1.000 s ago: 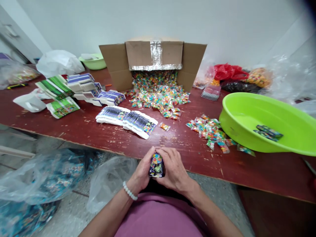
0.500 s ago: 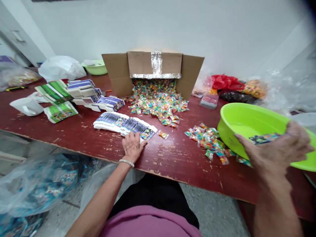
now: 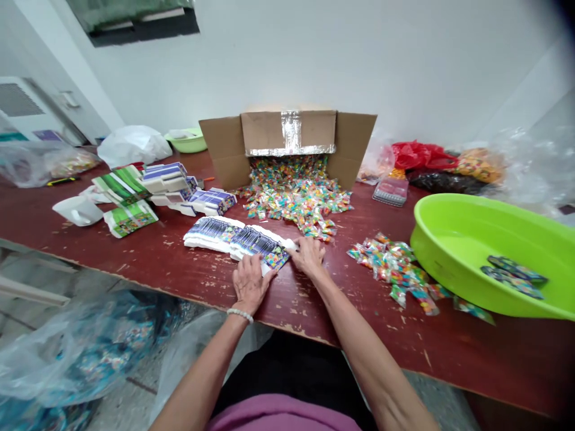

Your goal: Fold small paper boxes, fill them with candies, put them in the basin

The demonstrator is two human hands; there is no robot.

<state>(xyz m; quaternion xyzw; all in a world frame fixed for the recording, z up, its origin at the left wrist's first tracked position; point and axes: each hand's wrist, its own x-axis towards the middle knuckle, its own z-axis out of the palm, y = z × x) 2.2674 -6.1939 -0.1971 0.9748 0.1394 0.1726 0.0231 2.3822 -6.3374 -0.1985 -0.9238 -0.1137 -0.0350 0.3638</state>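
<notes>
A fanned row of flat printed packets (image 3: 213, 232), blue-black with white edges, lies on the table in front of me. My left hand (image 3: 249, 281), with a beaded bracelet at the wrist, grips the near side of the row's right end, thumb along the end packet (image 3: 275, 258). My right hand (image 3: 309, 254) is at that packet's right edge, fingers closed together at its corner; the fingertips are partly hidden. To the right, several small wrapped candies (image 3: 390, 263) lie in a pile. Printed packets (image 3: 514, 276) lie in the lime-green basin (image 3: 424, 239).
An open cardboard box (image 3: 224, 143) spills wrapped candies (image 3: 296, 191) onto the red table (image 3: 188, 272). Bundled blue cartons (image 3: 211, 200), green cartons (image 3: 130, 218) and a white mug (image 3: 78, 211) stand left. Plastic bags (image 3: 420, 155) sit back right. A bag of blue packets (image 3: 112, 341) is on the floor.
My right hand has come from over the basin to the row's right end, leaving a packet in the basin. My left hand stays on the row. The view has shifted slightly.
</notes>
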